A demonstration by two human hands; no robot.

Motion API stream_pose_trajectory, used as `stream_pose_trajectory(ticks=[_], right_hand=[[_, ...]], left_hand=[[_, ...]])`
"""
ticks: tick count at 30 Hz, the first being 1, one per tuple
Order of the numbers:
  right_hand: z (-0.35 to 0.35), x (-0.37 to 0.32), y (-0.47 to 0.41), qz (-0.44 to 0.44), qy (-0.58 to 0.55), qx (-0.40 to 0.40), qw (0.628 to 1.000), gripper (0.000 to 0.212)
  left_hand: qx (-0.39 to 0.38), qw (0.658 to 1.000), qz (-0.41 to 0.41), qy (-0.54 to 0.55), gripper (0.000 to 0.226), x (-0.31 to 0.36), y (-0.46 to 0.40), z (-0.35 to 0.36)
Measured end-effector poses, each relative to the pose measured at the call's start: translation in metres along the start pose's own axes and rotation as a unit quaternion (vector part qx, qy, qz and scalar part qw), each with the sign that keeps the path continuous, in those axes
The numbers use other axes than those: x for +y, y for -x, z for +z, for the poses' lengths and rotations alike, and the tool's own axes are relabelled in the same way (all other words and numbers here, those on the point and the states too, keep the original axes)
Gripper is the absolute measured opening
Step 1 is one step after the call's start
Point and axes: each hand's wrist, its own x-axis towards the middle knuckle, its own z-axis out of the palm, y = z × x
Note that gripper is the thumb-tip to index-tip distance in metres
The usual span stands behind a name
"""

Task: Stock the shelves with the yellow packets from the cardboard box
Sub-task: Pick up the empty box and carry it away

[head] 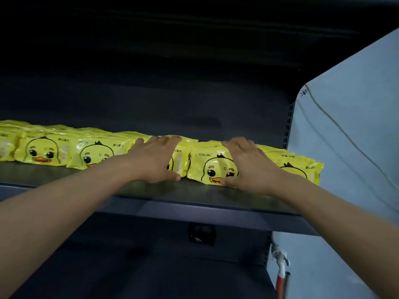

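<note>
A row of yellow packets (43,149) with a duck face stands along the dark metal shelf (194,195), reaching from the left edge to the right end. My left hand (151,160) lies over one yellow packet (182,159) in the middle, fingers across its top and thumb at its lower front. My right hand (250,167) holds the neighbouring yellow packet (207,162) the same way, thumb under the duck's beak. Another packet (302,167) stands to the right of that hand. The cardboard box is out of view.
A pale blue wall (356,126) closes the right side beside the shelf's slotted upright (288,126). The shelf's back panel (151,104) is dark. A lower shelf (151,266) sits below, with a black clip (201,234) under the front lip. An orange-and-white object (281,275) hangs at lower right.
</note>
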Motion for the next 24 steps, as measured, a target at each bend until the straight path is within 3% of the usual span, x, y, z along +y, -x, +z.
stream_pose_trajectory(ticks=[9,15,24], right_hand=[[-0.009,-0.034,0.057,-0.086,-0.065,-0.02,0.994,0.077],[0.01,-0.082,0.092,-0.162,-0.125,-0.079,0.976,0.068],[0.085,-0.166,0.129,-0.251,-0.162,-0.236,0.925,0.063]], left_hand=[[-0.03,0.996,-0.081,-0.021,0.076,0.015,0.087,-0.014],[-0.101,0.985,-0.139,-0.007,0.067,0.011,0.161,0.0],[-0.262,0.916,-0.283,0.109,0.061,-0.033,0.283,0.073]])
